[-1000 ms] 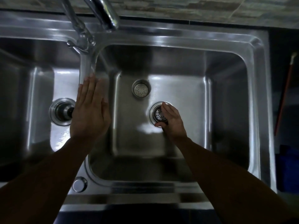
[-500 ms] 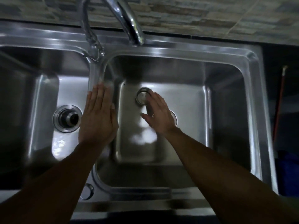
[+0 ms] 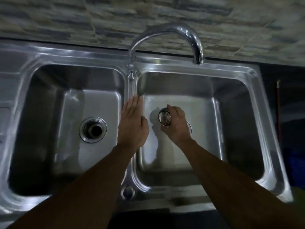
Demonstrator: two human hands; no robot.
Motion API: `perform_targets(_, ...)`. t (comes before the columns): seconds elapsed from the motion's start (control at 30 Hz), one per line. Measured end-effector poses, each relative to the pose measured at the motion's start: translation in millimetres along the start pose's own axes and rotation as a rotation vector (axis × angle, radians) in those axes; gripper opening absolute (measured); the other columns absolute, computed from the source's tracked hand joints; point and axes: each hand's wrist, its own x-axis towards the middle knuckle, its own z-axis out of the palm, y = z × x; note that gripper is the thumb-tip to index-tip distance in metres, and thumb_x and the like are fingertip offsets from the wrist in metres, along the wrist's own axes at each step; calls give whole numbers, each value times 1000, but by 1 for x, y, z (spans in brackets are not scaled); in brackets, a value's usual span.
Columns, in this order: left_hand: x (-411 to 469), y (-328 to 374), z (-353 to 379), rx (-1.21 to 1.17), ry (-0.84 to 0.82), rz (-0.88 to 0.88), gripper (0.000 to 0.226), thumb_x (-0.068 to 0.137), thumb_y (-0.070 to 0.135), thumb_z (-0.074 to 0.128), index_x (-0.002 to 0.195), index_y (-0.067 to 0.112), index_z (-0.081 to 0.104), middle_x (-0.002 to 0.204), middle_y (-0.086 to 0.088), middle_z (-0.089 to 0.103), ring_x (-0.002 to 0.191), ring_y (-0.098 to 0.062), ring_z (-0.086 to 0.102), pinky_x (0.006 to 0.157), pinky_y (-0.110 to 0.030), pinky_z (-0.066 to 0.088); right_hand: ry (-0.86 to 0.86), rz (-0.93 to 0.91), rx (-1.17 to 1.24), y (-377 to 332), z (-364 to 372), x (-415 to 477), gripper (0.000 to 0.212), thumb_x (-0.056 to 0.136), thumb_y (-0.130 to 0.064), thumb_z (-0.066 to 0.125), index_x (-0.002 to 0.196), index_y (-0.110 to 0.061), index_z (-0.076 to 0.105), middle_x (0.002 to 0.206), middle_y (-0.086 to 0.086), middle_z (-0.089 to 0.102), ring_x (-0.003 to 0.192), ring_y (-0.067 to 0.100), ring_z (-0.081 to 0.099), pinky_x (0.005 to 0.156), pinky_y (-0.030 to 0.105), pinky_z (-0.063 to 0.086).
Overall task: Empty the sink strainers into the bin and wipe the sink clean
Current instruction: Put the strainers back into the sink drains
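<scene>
Over the right basin (image 3: pixel 231 113), the right hand (image 3: pixel 179 128) is pinching the strainer (image 3: pixel 164 119), left hand (image 3: pixel 132 124) lying flat, open; I'd be keeping it level.

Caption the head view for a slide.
Right hand holds a strainer over the right basin; left hand rests flat on the divider of the steel sink.

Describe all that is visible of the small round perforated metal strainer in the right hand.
The small round perforated metal strainer looks like shiny steel, with many small holes across its round face. The right hand grips it, fingers curled round its edge, and holds it tilted, the pierced face toward the camera, over the right steel basin. Nothing else touches it. Whether it holds waste cannot be told.
</scene>
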Motion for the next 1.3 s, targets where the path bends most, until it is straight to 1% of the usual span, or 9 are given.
perform_targets(0.13,-4,-12,-45,-257,-98,-29,57,101,6,39,156,16,29,165,-6,25,155,-16,13,127,-37,15,53,49,-5,-23,-18,-30,93,64,-17,88,146,-13,45,134,9,46,124,25,47,103,30,44)
perform_targets(0.27,-21,-59,-109,-106,-96,-62,52,101,7,44,152,9,38,160,-9,36,151,-20,27,123,-25,16,171,24,115,-68,-29,-41,86,65,-34,90,140,-23,51,125,0,46,109,12,51,96,20,45)
perform_targets(0.37,-30,-102,-159,13,-47,-73,48,98,2,47,146,0,45,155,-20,41,148,-33,33,126,-39,18,213,-97,172,-111,-31,-37,81,62,-43,89,134,-29,53,121,-4,47,104,4,48,95,9,38)
perform_targets(0.47,-38,-149,-202,163,-24,-18,54,95,16,40,146,-2,44,153,-24,42,146,-39,35,123,-53,21,222,-209,190,-156,-23,-28,82,59,-44,91,131,-24,57,118,0,51,106,6,48,96,-1,29)
perform_targets(0.63,-56,-221,-229,259,-46,-9,58,102,30,32,155,6,29,162,-17,28,153,-29,15,126,-49,10,1,-290,195,-213,17,-18,90,61,-55,89,137,-22,53,122,-1,47,115,6,43,102,8,31)
perform_targets(0.73,-68,-245,-224,246,-41,-64,59,104,34,29,156,7,22,166,-14,16,153,-20,2,126,-42,5,-140,-265,142,-231,54,-14,88,65,-47,90,140,-20,51,129,4,44,123,15,42,103,16,29)
perform_targets(0.87,-75,-250,-217,313,7,-14,61,103,36,22,155,3,26,165,-15,18,155,-26,9,127,-46,10,-316,-193,84,-232,101,-14,89,67,-32,90,143,-19,46,136,6,35,126,22,42,108,25,38)
perform_targets(1.03,-74,-246,-215,311,51,-29,59,103,32,23,154,3,30,164,-16,23,154,-29,16,127,-46,15,-358,-190,-11,-218,148,-13,91,67,-32,88,145,-16,42,135,3,33,125,23,42,110,31,41)
perform_targets(1.3,-71,-248,-213,332,80,-3,58,101,26,27,152,-1,32,163,-19,25,154,-30,18,127,-46,15,-350,-223,-88,-203,191,-12,94,68,-34,85,146,-31,34,140,-8,33,130,17,41,103,30,46)
